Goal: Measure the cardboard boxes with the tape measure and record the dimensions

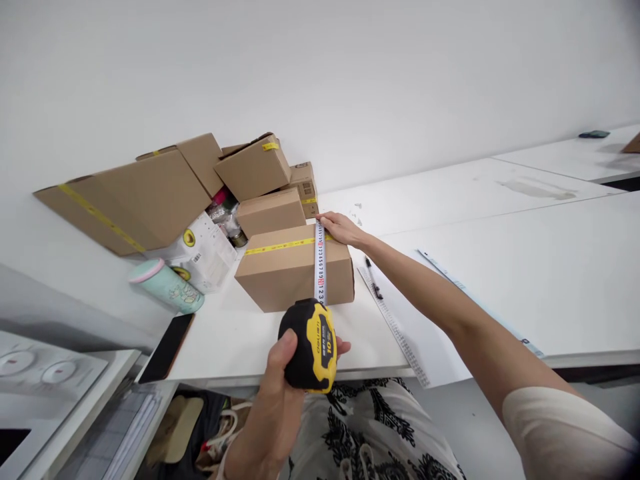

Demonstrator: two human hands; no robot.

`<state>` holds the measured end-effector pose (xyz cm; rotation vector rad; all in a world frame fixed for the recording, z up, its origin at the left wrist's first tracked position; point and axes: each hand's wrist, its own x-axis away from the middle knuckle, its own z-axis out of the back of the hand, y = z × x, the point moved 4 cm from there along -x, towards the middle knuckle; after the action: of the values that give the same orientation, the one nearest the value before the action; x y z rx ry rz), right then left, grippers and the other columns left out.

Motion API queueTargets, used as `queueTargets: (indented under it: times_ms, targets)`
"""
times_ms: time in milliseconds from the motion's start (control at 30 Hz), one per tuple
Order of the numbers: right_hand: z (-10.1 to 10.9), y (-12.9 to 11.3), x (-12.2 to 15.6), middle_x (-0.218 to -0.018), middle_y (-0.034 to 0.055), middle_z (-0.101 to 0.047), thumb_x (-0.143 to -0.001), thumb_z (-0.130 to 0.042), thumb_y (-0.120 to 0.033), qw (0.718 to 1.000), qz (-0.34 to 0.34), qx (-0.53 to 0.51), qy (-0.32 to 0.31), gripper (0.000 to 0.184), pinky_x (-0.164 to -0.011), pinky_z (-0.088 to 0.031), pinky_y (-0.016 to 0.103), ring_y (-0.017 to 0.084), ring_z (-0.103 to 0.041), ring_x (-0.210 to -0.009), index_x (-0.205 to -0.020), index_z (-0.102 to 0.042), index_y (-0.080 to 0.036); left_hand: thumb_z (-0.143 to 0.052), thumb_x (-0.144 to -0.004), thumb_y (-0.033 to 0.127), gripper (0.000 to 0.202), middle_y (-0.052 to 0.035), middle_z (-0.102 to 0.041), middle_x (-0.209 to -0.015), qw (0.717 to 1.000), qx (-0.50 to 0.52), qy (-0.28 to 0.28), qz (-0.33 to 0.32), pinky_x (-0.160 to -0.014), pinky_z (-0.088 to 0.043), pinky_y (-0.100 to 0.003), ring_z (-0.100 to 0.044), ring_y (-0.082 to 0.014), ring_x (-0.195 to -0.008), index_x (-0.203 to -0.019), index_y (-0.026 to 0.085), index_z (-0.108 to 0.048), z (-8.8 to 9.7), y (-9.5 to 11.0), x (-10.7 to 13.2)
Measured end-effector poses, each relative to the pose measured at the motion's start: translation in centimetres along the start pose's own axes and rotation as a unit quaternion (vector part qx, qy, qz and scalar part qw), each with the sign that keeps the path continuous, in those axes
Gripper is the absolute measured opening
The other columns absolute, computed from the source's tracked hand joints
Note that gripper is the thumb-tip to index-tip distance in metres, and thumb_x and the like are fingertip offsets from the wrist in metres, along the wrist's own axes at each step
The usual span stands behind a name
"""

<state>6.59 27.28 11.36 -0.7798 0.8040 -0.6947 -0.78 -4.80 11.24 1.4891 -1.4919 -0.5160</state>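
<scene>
My left hand [280, 393] is wrapped round a black and yellow tape measure [320, 347], held in front of the table's near edge. From its case the white blade [320, 267] runs away from me across the top of a brown cardboard box [280, 273]. Yellow tape [280, 247] bands the box lengthwise. At the box's far edge, my right hand [340, 228] pinches the blade's end, its fingers partly hidden behind the hand. The blade lies crosswise near the right end of the box.
Several cardboard boxes [150, 193] stand piled against the wall at the left. A mint tumbler [167, 285], a white avocado-print box [200, 253] and a dark phone [167, 347] are nearby. Right of the box lie a notebook [415, 320], a pen [373, 279] and a long ruler-like strip [475, 300].
</scene>
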Motion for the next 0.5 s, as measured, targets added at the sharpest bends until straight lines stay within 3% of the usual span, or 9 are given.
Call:
queueTargets:
  times_ms: [100, 200, 333, 500]
  targets:
    - [0.2, -0.3, 0.0, -0.096, 0.0079, -0.071, -0.097, -0.042, -0.041, 0.999, 0.002, 0.053, -0.008, 0.036, -0.086, -0.043, 0.034, 0.022, -0.062, -0.09, -0.086, -0.069, -0.018, -0.07, -0.083, 0.062, 0.058, -0.0144, -0.076, -0.114, 0.999, 0.01, -0.033, 0.016, -0.115, -0.039, -0.056, -0.068, -0.0393, -0.114, -0.119, 0.017, -0.073, -0.4, -0.4, 0.9]
    - [0.2, -0.6, 0.0, -0.075, 0.0042, -0.063, -0.096, -0.043, -0.049, 0.995, -0.015, 0.101, -0.009, 0.041, -0.072, -0.038, 0.031, 0.019, -0.055, -0.073, -0.073, -0.06, -0.019, -0.069, -0.085, 0.059, 0.058, -0.0156, -0.075, -0.112, 0.997, 0.021, -0.075, 0.022, -0.109, -0.045, -0.055, -0.071, -0.0384, -0.106, -0.125, 0.017, -0.07, -0.7, -0.9, 1.4]
    - [0.0, -1.1, 0.1, -0.066, 0.0009, -0.054, -0.094, -0.045, -0.049, 0.995, -0.024, 0.097, -0.008, 0.039, -0.067, -0.034, 0.03, 0.017, -0.05, -0.068, -0.069, -0.055, -0.02, -0.071, -0.084, 0.054, 0.061, -0.0157, -0.075, -0.11, 0.993, 0.031, -0.115, 0.003, -0.094, -0.054, -0.052, -0.075, -0.0354, -0.09, -0.133, 0.018, -0.064, -1.0, -1.9, 1.3]
    - [-0.2, -1.2, 0.2, -0.062, -0.001, -0.047, -0.092, -0.048, -0.051, 0.999, -0.019, 0.05, -0.007, 0.041, -0.064, -0.032, 0.03, 0.016, -0.044, -0.064, -0.064, -0.051, -0.02, -0.068, -0.085, 0.056, 0.06, -0.0164, -0.073, -0.114, 0.991, 0.06, -0.122, 0.0, -0.083, -0.058, -0.045, -0.075, -0.0336, -0.089, -0.131, 0.018, -0.064, -1.1, -3.0, 1.1]
